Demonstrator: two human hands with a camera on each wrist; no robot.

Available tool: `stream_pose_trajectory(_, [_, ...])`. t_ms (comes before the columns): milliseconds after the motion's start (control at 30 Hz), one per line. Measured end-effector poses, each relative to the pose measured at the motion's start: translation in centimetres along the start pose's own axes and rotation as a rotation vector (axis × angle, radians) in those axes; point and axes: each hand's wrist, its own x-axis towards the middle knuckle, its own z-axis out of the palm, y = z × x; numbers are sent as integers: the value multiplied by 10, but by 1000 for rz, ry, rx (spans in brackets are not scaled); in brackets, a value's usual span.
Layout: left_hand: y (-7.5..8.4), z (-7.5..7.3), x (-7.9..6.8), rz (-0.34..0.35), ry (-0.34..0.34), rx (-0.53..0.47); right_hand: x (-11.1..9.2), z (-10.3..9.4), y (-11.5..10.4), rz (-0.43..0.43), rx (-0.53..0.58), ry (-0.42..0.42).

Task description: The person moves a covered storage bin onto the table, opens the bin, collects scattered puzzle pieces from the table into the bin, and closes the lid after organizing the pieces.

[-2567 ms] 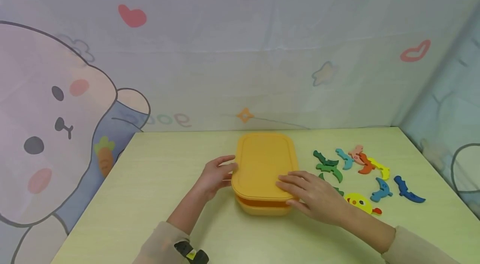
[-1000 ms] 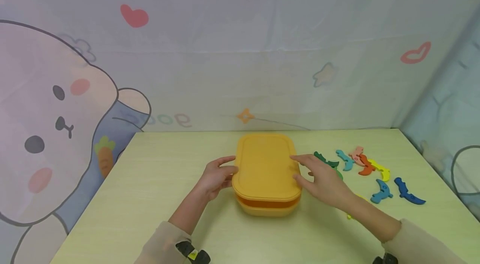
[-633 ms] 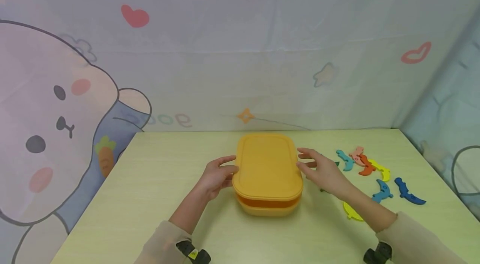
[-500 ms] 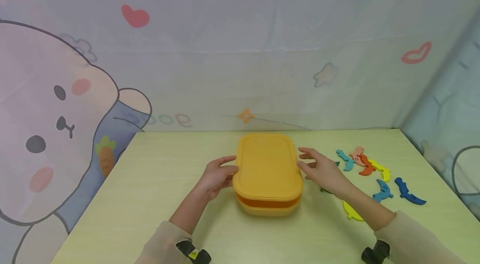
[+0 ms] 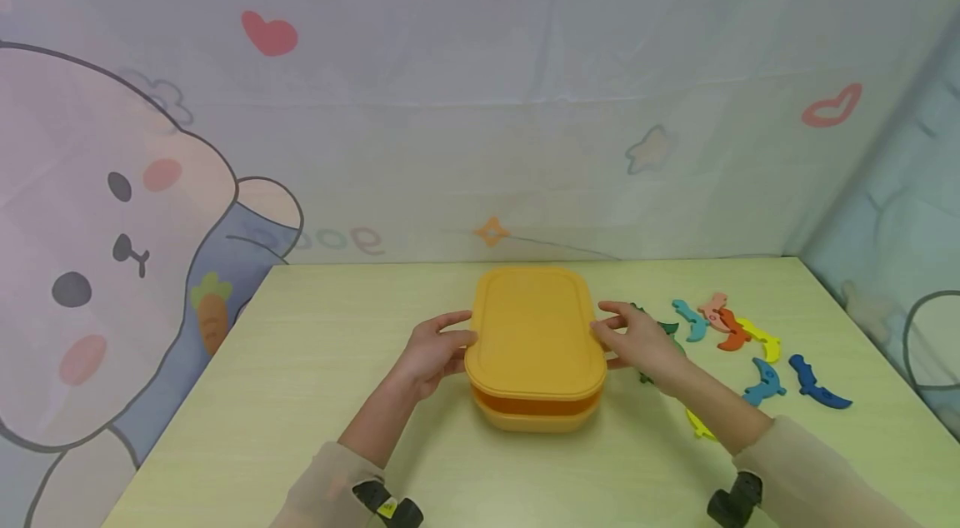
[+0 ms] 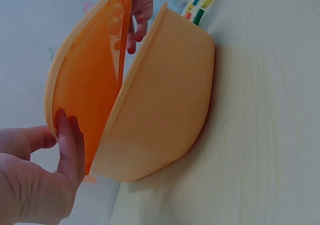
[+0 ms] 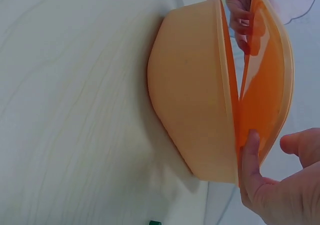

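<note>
A yellow-orange plastic box (image 5: 536, 421) stands on the table, its orange lid (image 5: 534, 332) tilted above it with a gap along the near side. At the lid's left edge my left hand (image 5: 435, 353) pinches it, thumb on top and fingers underneath, as the left wrist view shows (image 6: 65, 150). My right hand (image 5: 648, 347) is at the opposite edge of the lid. In the right wrist view its finger reaches under the lid (image 7: 272, 85) and its thumb lies close to the outer edge. What the box holds is hidden.
Right of the box lie several flat toy pieces: a green one (image 5: 670, 329), a light blue one (image 5: 692, 321), an orange one (image 5: 732, 331), a blue one (image 5: 765, 382) and a dark blue one (image 5: 817, 384). My right forearm partly covers a yellow piece (image 5: 699, 425). A printed cloth (image 5: 450, 136) hangs behind the table.
My right hand has left the lid's near right part, moved out to its right side and come back onto the right edge. The left hand stays on the left edge.
</note>
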Motion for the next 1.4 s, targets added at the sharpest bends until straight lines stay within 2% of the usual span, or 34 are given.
stream_pose_trajectory(200, [-2, 1, 2, -1, 1, -4, 2, 2, 0, 46, 82, -32])
stream_pose_trajectory(533, [0, 2, -1, 9, 14, 17, 5, 7, -1, 90, 109, 8])
stream_pose_trajectory(733, [-10, -1, 9, 18, 10, 30, 6, 8, -1, 104, 120, 9])
stream_pose_trajectory(933, [-23, -5, 21, 32, 33, 32, 6, 8, 0, 90, 107, 19])
stream_pose_trajectory(1400, [-18, -10, 18, 67, 61, 57, 6, 11, -7, 11, 56, 23])
